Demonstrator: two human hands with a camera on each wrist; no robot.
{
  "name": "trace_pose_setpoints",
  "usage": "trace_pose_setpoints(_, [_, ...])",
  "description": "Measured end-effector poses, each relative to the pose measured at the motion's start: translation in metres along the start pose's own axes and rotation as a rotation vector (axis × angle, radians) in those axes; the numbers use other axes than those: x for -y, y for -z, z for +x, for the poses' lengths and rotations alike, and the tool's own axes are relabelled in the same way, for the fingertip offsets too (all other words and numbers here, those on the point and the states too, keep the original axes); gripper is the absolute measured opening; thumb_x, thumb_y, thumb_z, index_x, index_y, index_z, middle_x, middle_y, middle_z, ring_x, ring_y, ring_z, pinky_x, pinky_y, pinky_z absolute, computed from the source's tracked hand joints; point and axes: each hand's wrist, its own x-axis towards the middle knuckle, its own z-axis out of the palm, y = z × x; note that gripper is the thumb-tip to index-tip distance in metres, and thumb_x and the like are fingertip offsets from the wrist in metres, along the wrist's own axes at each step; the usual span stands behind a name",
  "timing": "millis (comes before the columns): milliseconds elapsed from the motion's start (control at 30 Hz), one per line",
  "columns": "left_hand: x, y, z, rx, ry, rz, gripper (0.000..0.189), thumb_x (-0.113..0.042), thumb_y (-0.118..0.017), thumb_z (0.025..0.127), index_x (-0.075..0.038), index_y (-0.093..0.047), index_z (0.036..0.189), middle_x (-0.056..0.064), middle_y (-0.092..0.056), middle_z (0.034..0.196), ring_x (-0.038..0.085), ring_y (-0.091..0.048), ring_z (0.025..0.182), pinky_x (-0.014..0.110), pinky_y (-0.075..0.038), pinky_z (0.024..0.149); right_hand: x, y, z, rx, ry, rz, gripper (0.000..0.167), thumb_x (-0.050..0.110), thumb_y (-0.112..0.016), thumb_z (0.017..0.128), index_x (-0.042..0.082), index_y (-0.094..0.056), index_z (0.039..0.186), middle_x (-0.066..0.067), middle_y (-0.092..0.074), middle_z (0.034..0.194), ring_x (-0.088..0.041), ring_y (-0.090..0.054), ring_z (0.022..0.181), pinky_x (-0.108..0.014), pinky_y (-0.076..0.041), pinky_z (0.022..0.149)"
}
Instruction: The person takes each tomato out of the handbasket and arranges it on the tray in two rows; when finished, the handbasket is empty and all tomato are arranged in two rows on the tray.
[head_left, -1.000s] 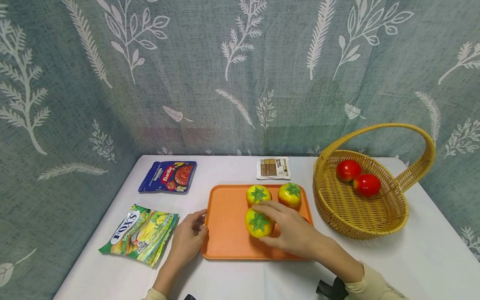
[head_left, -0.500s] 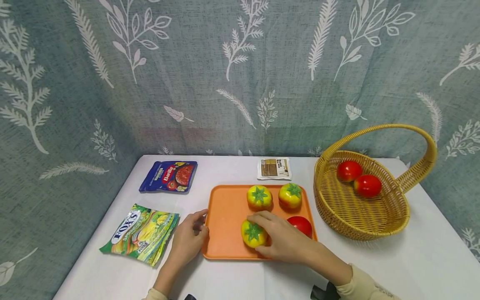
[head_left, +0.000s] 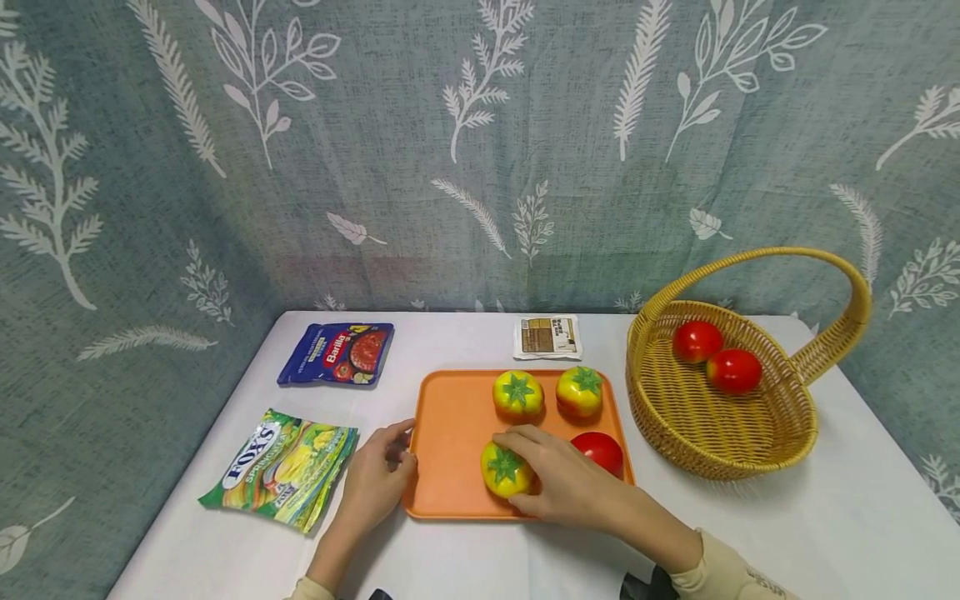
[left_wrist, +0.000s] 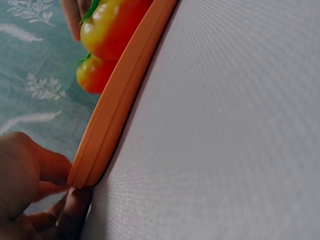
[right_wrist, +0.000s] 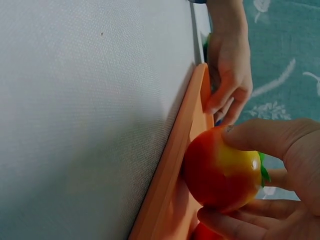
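Note:
My right hand (head_left: 566,475) grips a yellow-red tomato (head_left: 502,469) with a green leafy top, at the near middle of the orange tray (head_left: 446,433). In the right wrist view the thumb lies on one side of the tomato (right_wrist: 220,167) and the fingers on the other, close over the tray's near wall. At the tray's left rim, my left hand (head_left: 378,471) holds the edge between thumb and curled fingers. Two more yellow-red tomatoes, one at the back middle (head_left: 518,394) and one in the back right corner (head_left: 579,392), sit on the tray. A red tomato (head_left: 600,452) is partly behind the right hand.
To the right stands a wicker basket (head_left: 675,417) with a tall handle and two red tomatoes (head_left: 733,371) inside. Left of the tray lie a blue Barilla pouch (head_left: 337,353) and a green Fox's candy bag (head_left: 281,467). A small white-and-brown packet (head_left: 547,336) lies behind the tray.
My right hand has brought the yellow-red tomato toward the near side of the tray and slightly left, uncovering the red tomato. The left hand stays at the rim.

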Motion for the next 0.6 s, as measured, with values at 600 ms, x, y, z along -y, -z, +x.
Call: trace_pose_setpoints(600, [0.001,-0.001,0.0,-0.007,-0.002,0.0,0.05,0.003,-0.064,0.081,-0.004,-0.064,0.131,0.007,-0.064,0.102,0.014,-0.06,0.083,0.031,-0.055,0.076,0.004,0.015,-0.009,-0.105,0.06,-0.065,0.072,0.034,-0.085,0.076,0.016,-0.057,0.14,-0.01,-0.049,0.146,-0.025,-0.052,0.127,-0.044,-0.049,0.098])
